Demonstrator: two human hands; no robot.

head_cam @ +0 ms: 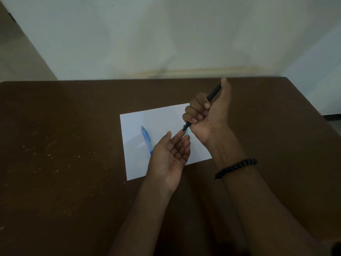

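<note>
My right hand (206, 115) grips a black pen (214, 94) in a fist above the white sheet of paper (156, 117), its thumb on the pen's upper end. The pen's tip points down-left, at the fingertips of my left hand (170, 156). That hand is held palm up with fingers nearly straight and holds nothing. A blue pen (146, 138) lies on the sheet, its lower end hidden behind my left hand. A small teal thing (186, 130) shows between the two hands; what it is cannot be told.
The paper lies on a brown table (64, 145) with pale specks on its left part. A pale wall (166, 34) rises just behind the table's far edge. A black bead bracelet (236, 167) circles my right wrist.
</note>
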